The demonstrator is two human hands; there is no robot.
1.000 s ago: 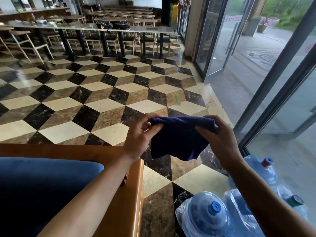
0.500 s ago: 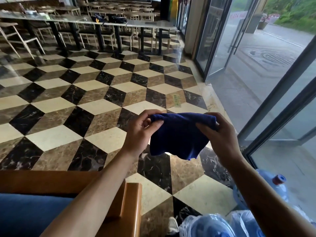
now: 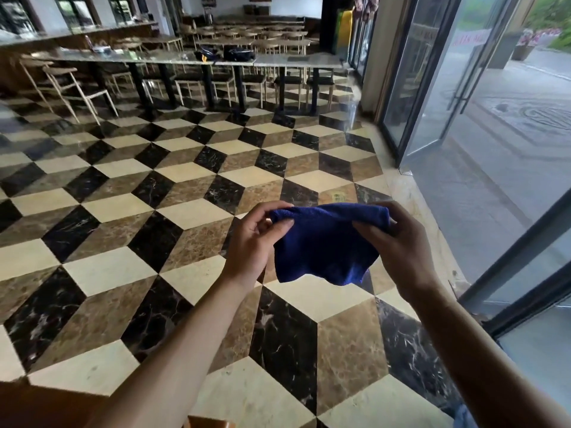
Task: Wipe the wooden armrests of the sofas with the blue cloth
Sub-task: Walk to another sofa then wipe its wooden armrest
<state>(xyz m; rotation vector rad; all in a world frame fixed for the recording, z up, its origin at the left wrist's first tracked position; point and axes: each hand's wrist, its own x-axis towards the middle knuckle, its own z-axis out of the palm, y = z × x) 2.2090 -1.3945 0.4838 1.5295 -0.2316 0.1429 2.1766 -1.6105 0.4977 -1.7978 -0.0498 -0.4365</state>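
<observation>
The blue cloth [image 3: 324, 242] hangs folded in the air above the patterned floor, stretched between both hands at its upper corners. My left hand [image 3: 251, 242] pinches its left corner and my right hand [image 3: 398, 245] grips its right corner. Only a strip of the sofa's wooden armrest [image 3: 46, 403] shows at the bottom left edge, well below and left of the cloth; a small wooden corner [image 3: 207, 423] pokes up at the bottom centre. The sofa cushion is out of view.
A cube-patterned marble floor [image 3: 185, 211] spreads ahead. A long counter table [image 3: 191, 58] with stools stands at the back. Glass doors and dark frames [image 3: 432, 88] line the right side. A bit of blue plastic [image 3: 462, 417] shows at the bottom right.
The view has tilted up: the sofa and water bottles dropped almost out of frame. Both hands still hold the cloth in front, unchanged in grip.
</observation>
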